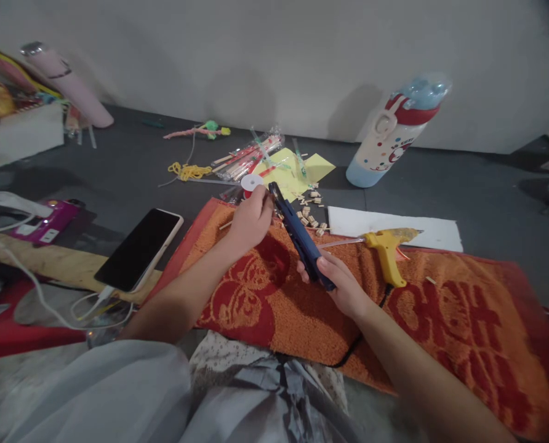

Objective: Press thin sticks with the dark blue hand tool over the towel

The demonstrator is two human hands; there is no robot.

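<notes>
A long, narrow dark-blue and black tool (pixel 304 240) is in my right hand (pixel 341 284), gripped at its near end and slanting up and to the left. Its exact kind is hard to make out. My left hand (pixel 252 216) is closed at the tool's far end, fingertips together; whatever they pinch is too small or hidden. Just behind the left fingers is a white disc-shaped spool (pixel 251 182) with red beneath it. Below both hands lies an orange and red towel (pixel 297 320). Small cut wooden pieces (pixel 308 215) are scattered just beyond the tool.
A yellow glue gun (pixel 388 249) rests on the towel beside a white strip (pixel 408 229). Behind are yellow paper (pixel 318 169), packaged sticks (pixel 249 157), yellow cord (pixel 189 172) and a bottle (pixel 385 144). Leftward lie a charging phone (pixel 140 249), a purple power strip (pixel 48 221) and a pink flask (pixel 71 86).
</notes>
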